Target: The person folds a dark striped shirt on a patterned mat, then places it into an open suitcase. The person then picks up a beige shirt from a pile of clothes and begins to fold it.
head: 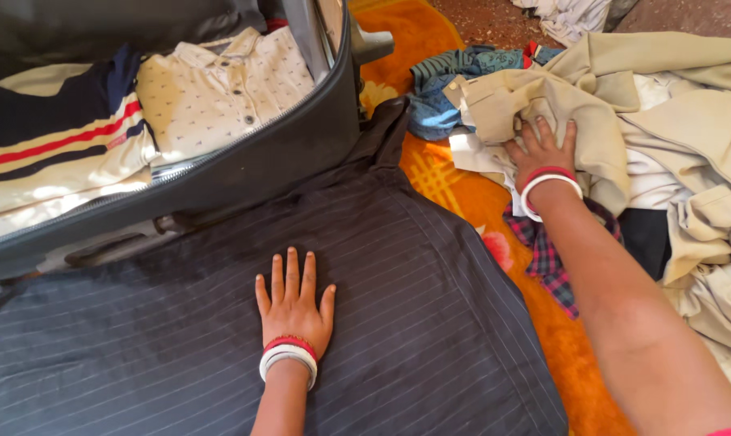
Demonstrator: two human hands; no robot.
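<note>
My left hand [293, 303] lies flat, fingers spread, on a dark pinstriped cloth [430, 307] spread over the floor in front of me. My right hand [541, 149] reaches out to the right and rests on a beige garment [592, 105] at the edge of a clothes heap, fingers pressing into the fabric. Both wrists wear red and white bangles. An open dark grey suitcase [285, 153] sits at upper left, holding a folded cream dotted shirt [220, 89] and a striped cream, navy and red garment [50, 153].
An orange patterned blanket [454, 194] lies under everything. A blue-teal garment [454, 81] and a red-blue checked cloth [547, 254] lie near the heap. More cream and white clothes [705, 210] pile up at right. Bare reddish ground shows at the top.
</note>
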